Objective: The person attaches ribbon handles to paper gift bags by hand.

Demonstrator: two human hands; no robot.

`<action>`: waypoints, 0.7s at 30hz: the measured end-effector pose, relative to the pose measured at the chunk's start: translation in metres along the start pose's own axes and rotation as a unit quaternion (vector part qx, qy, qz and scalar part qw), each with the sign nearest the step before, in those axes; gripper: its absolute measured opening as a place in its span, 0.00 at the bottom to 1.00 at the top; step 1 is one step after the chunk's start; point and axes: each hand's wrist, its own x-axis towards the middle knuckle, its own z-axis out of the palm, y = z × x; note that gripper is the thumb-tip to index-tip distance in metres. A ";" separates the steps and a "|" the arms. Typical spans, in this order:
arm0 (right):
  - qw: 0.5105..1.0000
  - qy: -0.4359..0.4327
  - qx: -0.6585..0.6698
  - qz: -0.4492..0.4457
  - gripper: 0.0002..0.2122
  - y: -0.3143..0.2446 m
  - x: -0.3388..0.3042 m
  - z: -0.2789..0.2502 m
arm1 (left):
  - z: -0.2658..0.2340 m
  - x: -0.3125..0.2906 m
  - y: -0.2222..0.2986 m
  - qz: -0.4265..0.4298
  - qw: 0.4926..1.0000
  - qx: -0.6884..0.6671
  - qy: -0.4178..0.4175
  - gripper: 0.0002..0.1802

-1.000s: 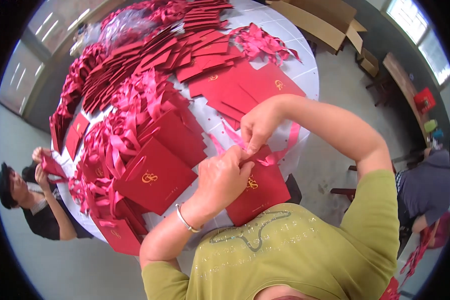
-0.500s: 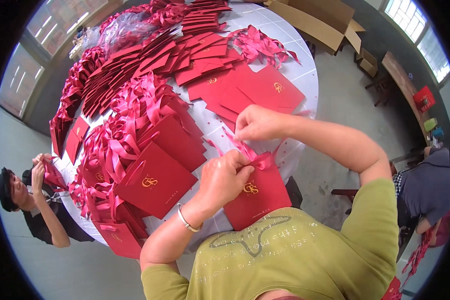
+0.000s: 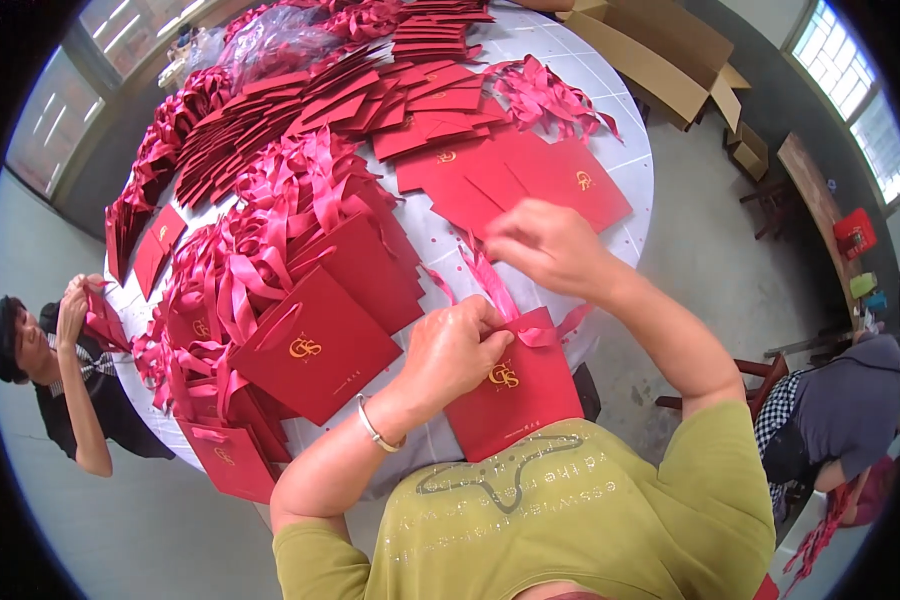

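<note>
A red gift bag with a gold emblem stands against my chest at the table edge. My left hand is closed on its upper left edge, where a pink ribbon comes up from the top. More of the ribbon spreads past the bag's right corner. My right hand is raised above the bag, close to the ribbon's upper end. Its fingers are bent and smeared by motion, so whether they hold the ribbon cannot be made out.
Finished-looking red bags with ribbon handles crowd the table's left. Flat red bags and loose pink ribbons lie farther back. A person handles a bag at left; another person sits at right. A cardboard box stands behind.
My right hand has moved up and away from the bag's top. The ribbon beneath it now stretches longer and straighter. My left hand keeps its hold on the gift bag.
</note>
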 end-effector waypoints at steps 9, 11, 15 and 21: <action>0.977 -0.187 -0.093 0.034 0.24 -0.004 -0.084 -0.052 | 0.004 0.005 -0.004 0.019 1.000 0.008 0.006 0.10; 0.982 -0.157 -0.106 0.017 0.19 -0.013 -0.089 -0.064 | 0.000 0.009 0.001 -0.018 1.000 0.003 -0.026 0.09; 0.985 -0.145 0.045 0.079 0.17 -0.024 -0.098 -0.095 | 0.001 0.011 -0.003 -0.027 0.999 0.023 -0.017 0.10; 0.849 -0.068 0.525 0.002 0.16 -0.021 -0.104 -0.081 | -0.001 0.010 0.001 -0.023 0.999 0.025 -0.019 0.09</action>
